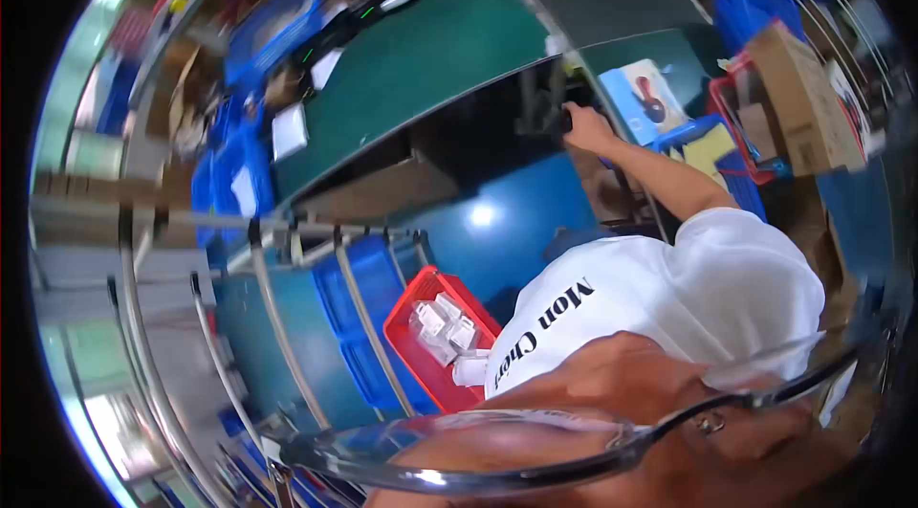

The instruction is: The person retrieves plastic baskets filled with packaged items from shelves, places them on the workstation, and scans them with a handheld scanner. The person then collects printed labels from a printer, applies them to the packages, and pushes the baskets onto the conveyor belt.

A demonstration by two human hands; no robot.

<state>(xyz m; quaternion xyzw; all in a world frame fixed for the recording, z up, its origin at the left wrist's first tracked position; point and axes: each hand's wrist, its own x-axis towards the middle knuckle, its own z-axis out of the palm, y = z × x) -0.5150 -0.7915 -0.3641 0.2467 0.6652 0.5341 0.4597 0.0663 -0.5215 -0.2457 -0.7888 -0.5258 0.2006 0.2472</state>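
Note:
My right hand (587, 131) reaches out at the end of a stretched arm, beside the edge of the green-topped bench. Its fingers are curled around a small dark thing (567, 118) that I cannot make out against the dark gap under the bench. On my left, a red plastic basket (399, 330) is close against my white shirt (669, 288). Several white packets (442, 328) in clear plastic lie in that basket. My left hand does not show; whether it holds the basket is hidden.
The green bench (430, 34) runs across the top. To the right are a boxed item with a headphone picture (644, 101), a blue bin (755, 6) and a cardboard box (798, 97). Metal rails (273, 307) and blue crates (359, 283) stand left, with glasses (574, 479) along the bottom.

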